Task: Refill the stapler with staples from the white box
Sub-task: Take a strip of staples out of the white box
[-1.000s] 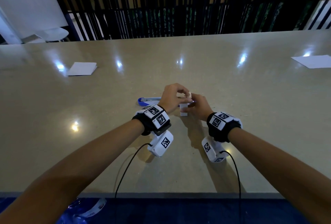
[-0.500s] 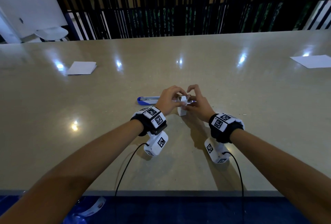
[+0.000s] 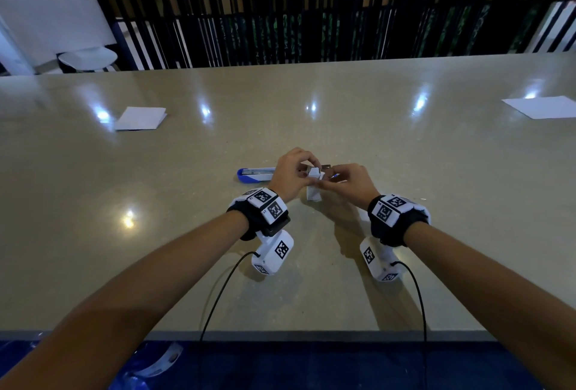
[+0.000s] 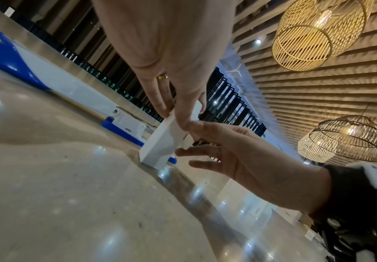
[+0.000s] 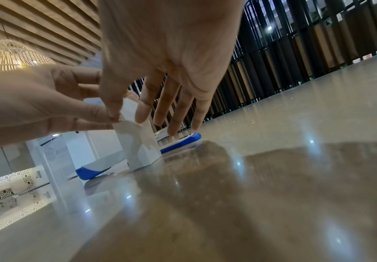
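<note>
Though glossy the table (image 3: 405, 171), matte upright box (image 3: 314, 194)

Occlusions and cut-offs, stapler refill, three views

Head view: box (image 3: 313, 194) top covered by left hand (image 3: 288, 176) and right hand (image 3: 350, 182); open or closed flap not resolvable. Stapler (image 3: 254, 174) middle hidden behind both hands, only blue ends show. Staples too small to tell. Left wrist view: stapler (image 4: 14, 58) rear end cut by frame edge, box (image 4: 160, 141) upper corner under fingertips (image 4: 183, 122). Right wrist view: hands motion-blurred, box (image 5: 139, 143) top blurred, grip detail unclear; lamp (image 5: 10, 55) cut by left edge. Forearms run out of frame at bottom of head view
</note>
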Demonstrator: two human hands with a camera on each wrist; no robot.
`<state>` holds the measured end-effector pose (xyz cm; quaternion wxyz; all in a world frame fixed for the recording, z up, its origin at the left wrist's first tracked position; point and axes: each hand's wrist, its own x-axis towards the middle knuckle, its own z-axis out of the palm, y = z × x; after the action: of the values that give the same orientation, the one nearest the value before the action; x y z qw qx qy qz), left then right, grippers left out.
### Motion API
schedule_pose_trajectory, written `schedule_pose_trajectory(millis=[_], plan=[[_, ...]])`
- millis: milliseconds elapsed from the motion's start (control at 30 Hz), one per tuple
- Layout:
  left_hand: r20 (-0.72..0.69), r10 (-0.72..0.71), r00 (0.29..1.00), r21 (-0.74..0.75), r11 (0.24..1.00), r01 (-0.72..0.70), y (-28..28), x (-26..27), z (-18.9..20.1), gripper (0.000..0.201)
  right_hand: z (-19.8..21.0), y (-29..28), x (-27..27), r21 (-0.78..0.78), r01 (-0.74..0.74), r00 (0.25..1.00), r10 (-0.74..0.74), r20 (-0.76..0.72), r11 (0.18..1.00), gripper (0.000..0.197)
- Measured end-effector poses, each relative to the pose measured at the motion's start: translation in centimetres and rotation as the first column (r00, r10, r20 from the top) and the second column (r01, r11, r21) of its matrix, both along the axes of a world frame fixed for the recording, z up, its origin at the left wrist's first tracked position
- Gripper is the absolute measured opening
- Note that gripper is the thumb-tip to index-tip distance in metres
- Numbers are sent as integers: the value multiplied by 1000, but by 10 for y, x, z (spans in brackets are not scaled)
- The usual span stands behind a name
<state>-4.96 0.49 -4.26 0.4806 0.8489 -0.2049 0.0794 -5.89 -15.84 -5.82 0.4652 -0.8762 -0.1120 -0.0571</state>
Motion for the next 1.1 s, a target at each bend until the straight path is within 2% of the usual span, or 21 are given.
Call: schedule_pose_trajectory(millis=[267,433,500,567,667,767,867,933,1100], plan=[[34,10,999,-27,1000,-9,1,-4,0,19,1,0,8,-14,-10,999,10,33,1000,10],[65,76,995,-6,997,-75,-2,0,-4,12,0,8,7,-8,-25,999,24,-34,1000,22],[44,83,996,-25,996,-82,-1,-1,-5,13,1,7,7,-2,-37,999,36,-39,999,19],[26,54,998,-30,998,-53,2,-3,-3,16,3,4,7,18,-59,998,59,-34,998,14],[-21,4,1000,-19,1000,-5,5,-5,1,21,2,1,8,61,-83,996,84,-18,995,17],[-28,-2,1000,16,1000,3,6,-4,2,20,-2,1,12,122,-74,997,76,-7,990,26],[16,33,999,9,999,-33,7,-3,-1,21,-5,5,15,208,-43,995,61,-81,977,39],[32,82,996,-6,997,-81,7,-2,-4,24,-5,7,16,193,-46,990,70,-121,980,47],[27,125,992,-39,991,-124,5,-3,-6,21,-5,10,19,101,-128,982,140,-124,987,34]])
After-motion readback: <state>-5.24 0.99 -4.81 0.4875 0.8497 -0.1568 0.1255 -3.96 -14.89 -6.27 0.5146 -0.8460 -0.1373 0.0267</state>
